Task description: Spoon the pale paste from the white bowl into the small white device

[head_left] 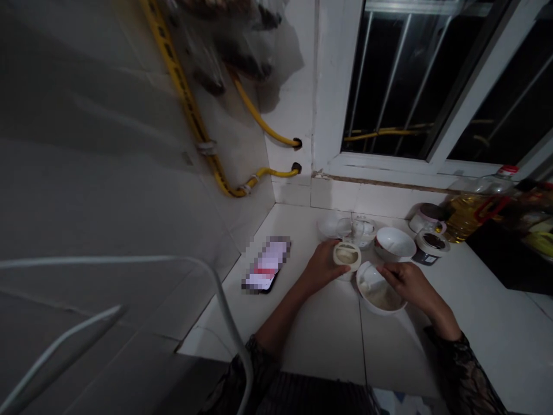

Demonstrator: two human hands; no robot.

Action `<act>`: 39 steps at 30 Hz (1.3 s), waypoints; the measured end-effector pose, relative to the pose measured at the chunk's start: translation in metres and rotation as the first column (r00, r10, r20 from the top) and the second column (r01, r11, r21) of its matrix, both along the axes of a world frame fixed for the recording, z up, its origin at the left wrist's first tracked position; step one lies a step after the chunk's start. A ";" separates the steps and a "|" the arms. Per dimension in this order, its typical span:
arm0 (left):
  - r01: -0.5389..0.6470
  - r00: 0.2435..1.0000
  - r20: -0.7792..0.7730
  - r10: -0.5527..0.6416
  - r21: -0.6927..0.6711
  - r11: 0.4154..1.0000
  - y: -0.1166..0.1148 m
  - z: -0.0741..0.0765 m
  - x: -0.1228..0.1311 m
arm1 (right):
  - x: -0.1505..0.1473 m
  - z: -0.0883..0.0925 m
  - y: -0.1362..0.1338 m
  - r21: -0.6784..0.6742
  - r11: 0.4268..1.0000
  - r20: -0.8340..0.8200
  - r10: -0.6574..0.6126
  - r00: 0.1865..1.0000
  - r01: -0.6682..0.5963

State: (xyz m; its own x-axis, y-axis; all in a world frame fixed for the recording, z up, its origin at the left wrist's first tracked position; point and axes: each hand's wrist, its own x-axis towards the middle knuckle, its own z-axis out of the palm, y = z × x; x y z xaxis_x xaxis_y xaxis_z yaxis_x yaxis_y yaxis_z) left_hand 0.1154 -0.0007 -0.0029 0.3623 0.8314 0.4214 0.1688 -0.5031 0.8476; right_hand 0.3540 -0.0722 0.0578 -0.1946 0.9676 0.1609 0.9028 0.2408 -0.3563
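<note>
My left hand (322, 266) is wrapped round a small cream-coloured round container (347, 255) on the white counter. My right hand (410, 282) pinches a white spoon (370, 281) that rests in a white bowl (380, 297) holding a pale powder or grain. Behind them stand an empty white bowl (393, 242) and clear glass bowls (345, 227).
A phone (268, 264) lies at the left of the white counter (328, 334). Two dark-lidded jars (432, 242) and an oil bottle (475, 207) stand at the right, beside a dark stove edge. A yellow gas hose (190, 109) runs along the tiled wall. A white wire rack (129, 300) is near left.
</note>
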 end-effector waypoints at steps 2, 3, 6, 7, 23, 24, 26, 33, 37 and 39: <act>0.005 1.000 -0.003 -0.005 0.000 1.000 -0.001 0.001 0.000 | 0.000 0.000 -0.001 -0.031 0.999 -0.061 0.011 0.998 -0.013; 0.007 1.000 -0.007 -0.007 0.000 1.000 -0.001 0.002 0.000 | 0.000 0.000 -0.001 -0.047 0.999 -0.087 0.011 0.996 -0.015; -0.004 1.000 -0.015 0.004 -0.002 1.000 -0.002 0.003 0.001 | 0.001 0.000 -0.002 -0.083 0.996 -0.151 0.011 0.988 -0.024; -0.010 1.000 -0.018 0.010 -0.002 1.000 -0.002 0.004 0.001 | 0.001 0.000 -0.002 -0.092 0.995 -0.170 0.011 0.985 -0.027; -0.010 0.999 -0.037 0.009 -0.022 1.000 -0.005 0.011 0.003 | -0.010 0.008 -0.003 -0.250 0.962 -0.444 -0.213 0.870 0.108; -0.010 0.999 -0.040 0.009 -0.023 1.000 -0.005 0.012 0.003 | -0.010 0.008 -0.003 -0.263 0.957 -0.450 -0.231 0.862 0.120; -0.009 0.999 -0.044 0.008 -0.022 1.000 -0.006 0.012 0.003 | -0.010 0.009 -0.004 -0.281 0.950 -0.458 -0.256 0.851 0.135; 0.009 0.999 -0.044 -0.010 -0.013 1.000 -0.008 0.013 0.003 | -0.007 0.011 -0.004 -0.335 0.919 -0.471 -0.353 0.808 0.206; 0.010 0.999 -0.035 -0.012 -0.050 0.999 -0.012 0.016 0.001 | -0.007 0.015 -0.006 -0.343 0.902 -0.490 -0.409 0.769 0.261; 0.015 1.000 -0.027 -0.017 -0.058 0.998 -0.013 0.018 0.000 | -0.007 0.017 -0.007 -0.330 0.894 -0.510 -0.439 0.739 0.303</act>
